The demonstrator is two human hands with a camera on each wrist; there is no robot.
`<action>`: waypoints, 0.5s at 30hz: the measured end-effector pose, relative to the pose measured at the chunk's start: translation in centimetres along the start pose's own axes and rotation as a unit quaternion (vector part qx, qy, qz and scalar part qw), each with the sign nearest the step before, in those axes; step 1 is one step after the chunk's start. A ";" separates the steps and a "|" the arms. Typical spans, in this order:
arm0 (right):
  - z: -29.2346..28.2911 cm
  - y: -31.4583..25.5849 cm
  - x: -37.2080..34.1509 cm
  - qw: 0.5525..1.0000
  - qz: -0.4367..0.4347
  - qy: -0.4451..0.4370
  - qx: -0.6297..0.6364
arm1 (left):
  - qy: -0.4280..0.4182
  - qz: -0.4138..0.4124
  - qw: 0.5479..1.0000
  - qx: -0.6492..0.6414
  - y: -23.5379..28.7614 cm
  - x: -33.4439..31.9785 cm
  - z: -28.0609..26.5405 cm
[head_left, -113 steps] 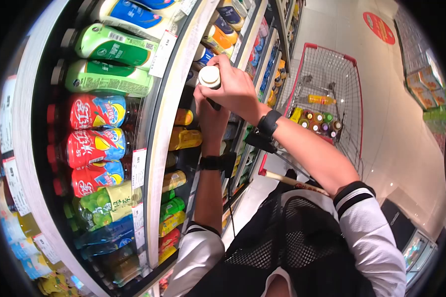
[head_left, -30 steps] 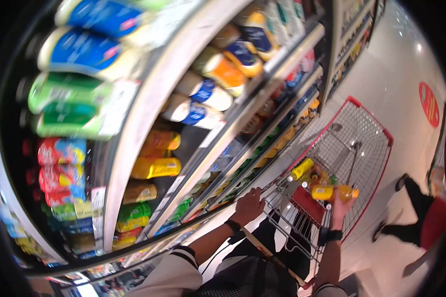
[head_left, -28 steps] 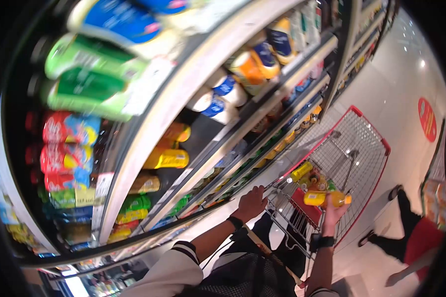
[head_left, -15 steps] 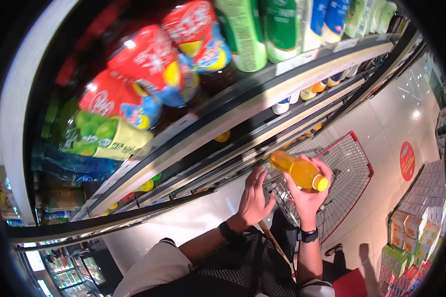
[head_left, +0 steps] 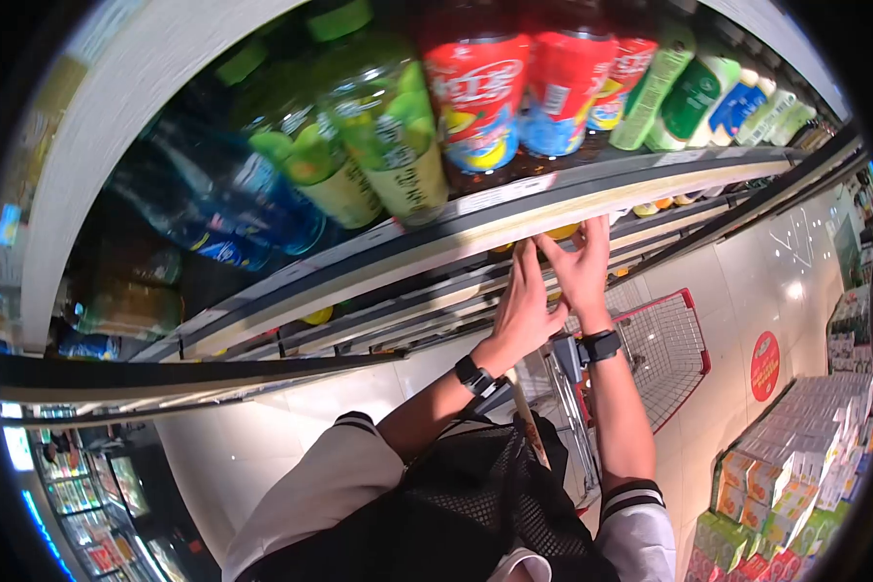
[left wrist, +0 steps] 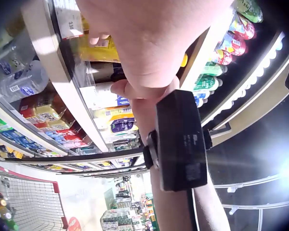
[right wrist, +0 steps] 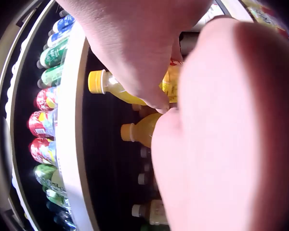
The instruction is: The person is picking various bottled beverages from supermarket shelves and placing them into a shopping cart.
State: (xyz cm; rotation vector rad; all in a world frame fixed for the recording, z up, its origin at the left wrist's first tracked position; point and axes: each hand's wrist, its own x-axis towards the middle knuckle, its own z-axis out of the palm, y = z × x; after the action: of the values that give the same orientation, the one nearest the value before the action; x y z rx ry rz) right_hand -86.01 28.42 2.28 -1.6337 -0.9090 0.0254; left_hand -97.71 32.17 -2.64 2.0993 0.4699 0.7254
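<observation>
My right hand (head_left: 584, 279), thumb and fingers parted around a yellow-capped bottle (right wrist: 119, 90), grips it; in the head view the bottle lies at twelve o'clock from my palm. My left hand (head_left: 522, 310), fingers nearly straight, has its fingertips near the bottle's eight o'clock; contact I cannot tell. An orange-capped bottle (right wrist: 145, 129) lies just beside, toward five o'clock in the right wrist view.
</observation>
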 end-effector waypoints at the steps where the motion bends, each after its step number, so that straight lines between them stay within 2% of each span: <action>1: 0.4 0.7 0.1 1.000 0.004 -0.015 0.023 | 0.008 -0.012 1.000 0.014 0.1 -0.1 0.1; 6: 1.7 4.1 0.5 0.991 0.055 -0.058 0.103 | -0.005 -0.065 0.997 -0.031 -0.1 0.0 -0.7; 8: 2.0 4.7 0.4 0.995 0.013 -0.047 0.089 | -0.016 -0.062 0.998 -0.023 -0.4 0.2 -0.9; 10: 2.2 4.8 0.3 0.996 0.016 -0.047 0.080 | -0.023 -0.073 0.997 -0.024 -0.3 0.2 -1.2; 12: 1.7 5.0 0.3 0.996 0.054 -0.073 -0.003 | -0.015 -0.043 0.999 -0.007 -0.5 0.0 -1.1; 13: 1.9 5.1 0.3 0.997 0.036 -0.064 -0.001 | -0.005 -0.030 1.000 -0.002 -0.5 -0.2 -1.1; 15: 1.3 4.2 -0.1 0.995 0.056 -0.081 -0.010 | -0.002 -0.023 1.000 -0.008 -0.6 -0.8 -1.1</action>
State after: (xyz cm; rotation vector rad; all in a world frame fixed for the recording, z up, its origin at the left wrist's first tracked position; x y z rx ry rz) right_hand -84.46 29.48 -1.72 -1.7172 -0.9421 0.2293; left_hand -99.05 32.68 -2.86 2.0685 0.5082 0.6963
